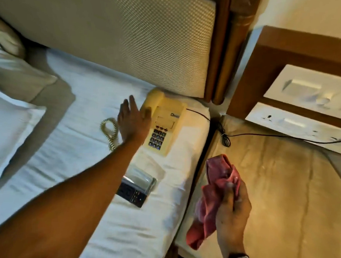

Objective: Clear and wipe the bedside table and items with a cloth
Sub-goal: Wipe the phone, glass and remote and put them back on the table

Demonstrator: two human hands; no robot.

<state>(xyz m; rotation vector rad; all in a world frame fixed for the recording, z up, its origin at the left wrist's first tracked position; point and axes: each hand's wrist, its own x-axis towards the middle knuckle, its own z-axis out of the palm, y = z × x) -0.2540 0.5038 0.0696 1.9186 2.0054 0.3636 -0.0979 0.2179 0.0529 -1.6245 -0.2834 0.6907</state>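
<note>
Through the head camera, my left grip (133,122) is lying apart, fingers straight, against the handset side of the telephone (163,124) on the bed (87,103). My right grip (233,208) is clamping the red cloth (215,199) above the tabletop (282,185). The black cord (225,135) is crossing the gap, so I am judging that any pull on the phone risks snagging it or toppling the handset.

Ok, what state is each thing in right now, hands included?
telephone: on the bed, handset cradled.
phone cord: bundled loop lying on the bedside table.
remote: flat on the bed, untouched.
cloth: bunched, held above the table.
left hand: fingers straight, at the handset.
right hand: grips the cloth.
</note>
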